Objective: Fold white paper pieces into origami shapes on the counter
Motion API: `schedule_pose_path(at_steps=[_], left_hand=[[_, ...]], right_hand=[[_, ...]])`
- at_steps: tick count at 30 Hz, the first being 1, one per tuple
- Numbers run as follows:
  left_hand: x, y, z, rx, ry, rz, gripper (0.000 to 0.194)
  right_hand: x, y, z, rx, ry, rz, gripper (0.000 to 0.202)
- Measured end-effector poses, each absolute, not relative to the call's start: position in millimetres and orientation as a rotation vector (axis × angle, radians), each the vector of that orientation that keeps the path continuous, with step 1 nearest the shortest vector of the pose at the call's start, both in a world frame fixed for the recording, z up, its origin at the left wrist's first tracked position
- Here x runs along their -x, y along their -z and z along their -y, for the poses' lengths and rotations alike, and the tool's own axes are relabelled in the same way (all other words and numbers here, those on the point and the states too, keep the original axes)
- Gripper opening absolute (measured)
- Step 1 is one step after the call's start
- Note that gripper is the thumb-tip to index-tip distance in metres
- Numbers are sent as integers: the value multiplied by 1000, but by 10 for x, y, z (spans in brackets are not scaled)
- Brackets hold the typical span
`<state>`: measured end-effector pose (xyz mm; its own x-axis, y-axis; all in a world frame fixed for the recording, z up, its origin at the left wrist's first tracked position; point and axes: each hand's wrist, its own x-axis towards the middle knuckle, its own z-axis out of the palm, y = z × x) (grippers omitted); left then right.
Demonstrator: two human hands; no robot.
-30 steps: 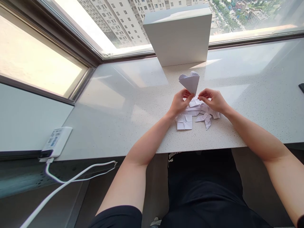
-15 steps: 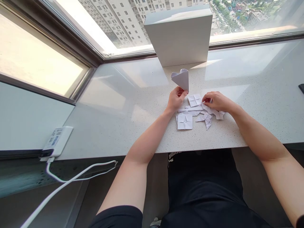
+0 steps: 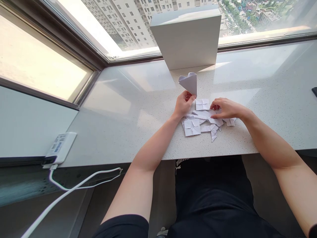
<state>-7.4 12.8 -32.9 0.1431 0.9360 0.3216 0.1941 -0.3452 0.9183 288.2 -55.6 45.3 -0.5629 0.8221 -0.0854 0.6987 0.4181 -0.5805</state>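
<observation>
My left hand is closed on the lower tip of a folded white paper cone, its wide end up. Over a loose pile of folded white paper pieces, my right hand has its thumb and fingers apart, the fingertips at the pile's upper right. A square folded paper lies behind the pile. Another square one rests at its front left. In front, a pointed folded piece sticks out toward the counter's edge.
A large white box stands at the window behind the papers. On the left, a white power strip sits on the speckled counter, its white cable hanging in front. A dark object is at the far right.
My right hand has opened its fingers. The paper strips under it have shifted left and spread, and the pointed piece has moved toward the front. My left hand has stayed still with the cone.
</observation>
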Motion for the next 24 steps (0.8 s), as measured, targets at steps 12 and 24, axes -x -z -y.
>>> schedule_pose_path(at_steps=[12,24], left_hand=[[90,322,-129,-1657,-1269,-1119,26],[75,287,-132,-1623,-1262,-1107,31]], right_hand=[[-2801,-422,562,1468,-931,2287,8],[-3300,-673,430,1521,-898,2148,32]])
